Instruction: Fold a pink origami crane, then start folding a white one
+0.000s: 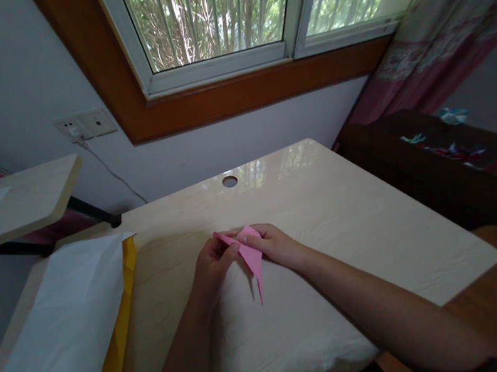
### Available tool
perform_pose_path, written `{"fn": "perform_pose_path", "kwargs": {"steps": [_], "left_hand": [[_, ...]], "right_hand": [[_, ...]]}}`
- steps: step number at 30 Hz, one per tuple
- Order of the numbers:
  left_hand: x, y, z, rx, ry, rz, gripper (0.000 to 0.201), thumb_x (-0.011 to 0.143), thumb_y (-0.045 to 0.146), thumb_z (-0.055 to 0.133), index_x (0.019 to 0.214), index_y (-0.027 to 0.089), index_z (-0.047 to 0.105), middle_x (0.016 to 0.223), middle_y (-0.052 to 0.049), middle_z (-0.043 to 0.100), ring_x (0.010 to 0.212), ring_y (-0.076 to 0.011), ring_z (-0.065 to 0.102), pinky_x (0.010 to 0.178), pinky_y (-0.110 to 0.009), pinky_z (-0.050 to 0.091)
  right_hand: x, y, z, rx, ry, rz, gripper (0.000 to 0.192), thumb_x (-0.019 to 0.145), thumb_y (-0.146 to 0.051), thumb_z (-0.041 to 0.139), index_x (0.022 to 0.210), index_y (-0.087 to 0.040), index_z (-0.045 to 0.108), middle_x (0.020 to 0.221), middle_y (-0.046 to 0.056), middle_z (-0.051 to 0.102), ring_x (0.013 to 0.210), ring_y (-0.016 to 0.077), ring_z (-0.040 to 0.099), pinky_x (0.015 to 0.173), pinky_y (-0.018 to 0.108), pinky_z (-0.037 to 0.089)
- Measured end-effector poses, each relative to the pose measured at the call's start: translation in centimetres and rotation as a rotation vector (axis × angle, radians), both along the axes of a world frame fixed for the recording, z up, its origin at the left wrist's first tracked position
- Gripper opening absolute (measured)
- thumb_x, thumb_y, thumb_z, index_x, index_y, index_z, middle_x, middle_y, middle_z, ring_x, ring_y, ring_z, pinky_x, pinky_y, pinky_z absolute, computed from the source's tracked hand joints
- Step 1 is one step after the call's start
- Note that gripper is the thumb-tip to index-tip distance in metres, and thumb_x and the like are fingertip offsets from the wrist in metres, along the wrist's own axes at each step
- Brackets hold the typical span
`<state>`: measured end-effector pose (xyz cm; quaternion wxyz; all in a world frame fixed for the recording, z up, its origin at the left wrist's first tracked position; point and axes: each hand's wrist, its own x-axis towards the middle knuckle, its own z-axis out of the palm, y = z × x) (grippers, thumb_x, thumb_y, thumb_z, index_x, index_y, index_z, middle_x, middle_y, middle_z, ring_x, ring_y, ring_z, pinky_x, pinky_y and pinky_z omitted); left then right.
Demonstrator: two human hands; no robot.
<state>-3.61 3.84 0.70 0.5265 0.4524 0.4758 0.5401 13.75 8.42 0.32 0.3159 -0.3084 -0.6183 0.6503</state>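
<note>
- Surface: pale wood-grain desk [340, 221] set under a window [210, 14] with a brown wooden frame; trees show through the glass. A round cable hole [229, 181] sits near the desk's far edge.
- Left wall: double wall socket [84, 126] with a thin cord running down behind the desk. A second, smaller pale shelf or tabletop [26, 198] stands off to the left.
- Right: dark wooden furniture [432, 174] with patterned pink curtain fabric [444, 45] behind it.
- Desk, left part: white sheet of paper [63, 331] lying on top of a yellow sheet [116, 360], the yellow showing along the right and near edges.
- No box, tray or other container is visible on the desk.
- Pink folded paper [251, 255]: near the desk centre, held between both hands; a narrow point hangs towards the viewer.
- Left hand [212, 268]: fingers curled, thumb and fingertips pinching the paper's left upper edge.
- Right hand [275, 245]: fingers together, laid over the paper's right upper part, pinching it against the thumb.
- The two hands are touching at the fingertips over the paper.
</note>
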Motion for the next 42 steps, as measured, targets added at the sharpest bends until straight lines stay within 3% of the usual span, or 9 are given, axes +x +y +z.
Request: {"fn": "perform_pose_path", "kwargs": {"steps": [9,13,17,23,28,30,33,38,42], "left_hand": [[0.5,-0.1,-0.2,-0.031,-0.030,0.111,0.022,0.070,0.030,0.082,0.085,0.018,0.072,0.073,-0.001,0.069,0.068,-0.0153,0.063,0.069,-0.028,0.051],[0.1,0.4,-0.5,0.006,-0.058,0.224,0.028,0.069,0.033,0.083,0.087,0.018,0.069,0.076,0.000,0.069,0.070,-0.0144,0.063,0.071,-0.027,0.051],[-0.3,0.9,-0.8,0.024,-0.097,0.297,0.032,0.068,0.036,0.084,0.088,0.017,0.068,0.080,-0.001,0.070,0.072,-0.0142,0.063,0.072,-0.027,0.050],[-0.3,0.8,-0.9,0.057,-0.141,0.266,0.045,0.073,0.031,0.082,0.111,0.018,0.061,0.076,0.003,0.066,0.069,-0.0113,0.062,0.071,-0.024,0.051],[-0.1,0.5,-1.2,0.131,-0.206,0.204,0.076,0.086,0.030,0.072,0.147,0.029,0.028,0.089,0.002,0.070,0.077,-0.0131,0.068,0.080,-0.031,0.056],[0.1,0.3,-1.5,0.173,-0.192,0.177,0.075,0.089,0.030,0.067,0.150,0.033,0.023,0.097,0.000,0.071,0.080,-0.0140,0.069,0.081,-0.033,0.057],[0.3,0.1,-1.8,0.250,-0.100,0.124,0.065,0.092,0.028,0.062,0.149,0.033,0.030,0.105,-0.003,0.071,0.085,-0.0144,0.070,0.083,-0.034,0.057],[0.8,-0.1,-1.9,0.379,-0.029,0.123,0.090,0.092,0.023,0.062,0.157,0.038,0.002,0.130,-0.011,0.065,0.084,-0.0115,0.069,0.084,-0.033,0.058],[1.0,-0.2,-2.1,0.344,0.003,0.139,0.093,0.091,0.023,0.064,0.158,0.040,0.001,0.124,-0.008,0.066,0.082,-0.0112,0.069,0.085,-0.033,0.057]], "right_hand": [[-0.2,-0.3,0.1,0.067,-0.014,-0.163,0.045,0.095,-0.060,0.051,0.082,-0.018,0.060,0.074,-0.002,0.054,0.069,0.0136,0.048,0.065,0.026,0.038],[-0.5,-0.4,-0.2,0.034,0.043,-0.241,0.037,0.092,-0.056,0.060,0.102,-0.021,0.060,0.081,-0.002,0.056,0.072,0.0139,0.050,0.066,0.026,0.040],[-0.6,0.0,-0.9,-0.023,0.067,-0.213,0.036,0.084,-0.055,0.069,0.090,-0.019,0.063,0.074,-0.002,0.058,0.067,0.0135,0.051,0.064,0.027,0.040],[-0.4,0.3,-1.2,-0.065,0.121,-0.236,0.033,0.083,-0.050,0.072,0.079,-0.018,0.064,0.067,-0.002,0.058,0.063,0.0122,0.049,0.062,0.027,0.036],[-0.6,0.4,-1.2,-0.116,0.183,-0.292,0.033,0.082,-0.049,0.074,0.077,-0.018,0.064,0.061,-0.003,0.056,0.058,0.0112,0.046,0.057,0.026,0.032],[-0.6,0.5,-1.2,-0.131,0.208,-0.312,0.033,0.082,-0.049,0.074,0.078,-0.018,0.064,0.061,-0.003,0.056,0.057,0.0112,0.046,0.057,0.025,0.031],[-0.5,0.6,-1.3,-0.144,0.228,-0.334,0.032,0.081,-0.048,0.074,0.077,-0.019,0.063,0.061,-0.003,0.056,0.057,0.0113,0.046,0.056,0.025,0.031],[-0.4,0.7,-1.6,-0.165,0.243,-0.360,0.030,0.081,-0.045,0.073,0.075,-0.019,0.061,0.062,-0.004,0.054,0.057,0.0111,0.043,0.054,0.025,0.029],[-0.4,0.8,-1.7,-0.155,0.273,-0.357,0.027,0.084,-0.042,0.072,0.076,-0.019,0.061,0.061,-0.005,0.054,0.058,0.0109,0.044,0.056,0.024,0.030]]}}
